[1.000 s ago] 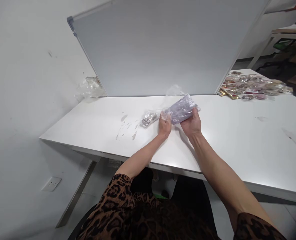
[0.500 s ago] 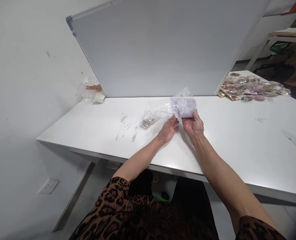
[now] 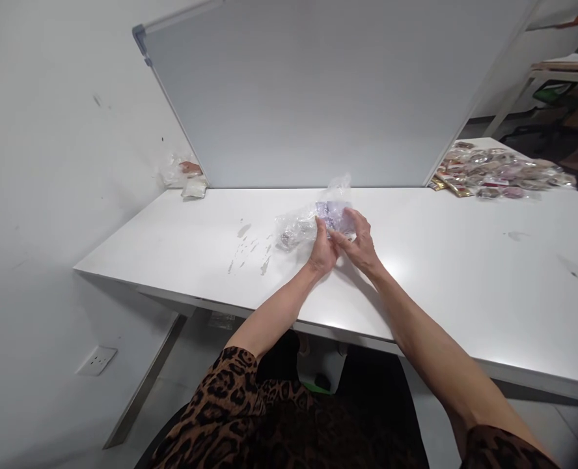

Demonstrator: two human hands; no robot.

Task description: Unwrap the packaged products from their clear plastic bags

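Observation:
A flat purple packet [image 3: 324,210] stands slightly tilted over the middle of the table, with clear crinkled plastic wrap [image 3: 340,187] rising above it. To its left, more clear plastic wrap [image 3: 293,225] holds a small brownish thing [image 3: 286,240] that is too blurred to name. My left hand [image 3: 325,253] grips the packet's lower edge, its thumb on the near face. My right hand [image 3: 361,246] is closed around the right end, fingers bent over the purple surface. The packet's underside is hidden by both hands.
A whiteboard [image 3: 313,98] stands across the back of the white table [image 3: 172,254]. Many wrapped packets [image 3: 501,170] are piled at the back right. Another person's hand [image 3: 190,168] shows past the board's left edge, near clear plastic [image 3: 172,172] and a whitish packet [image 3: 194,189].
The purple packet has shifted left and looks narrower. My right hand has moved left and turned from beneath its end to over it. My left thumb now lies on its face.

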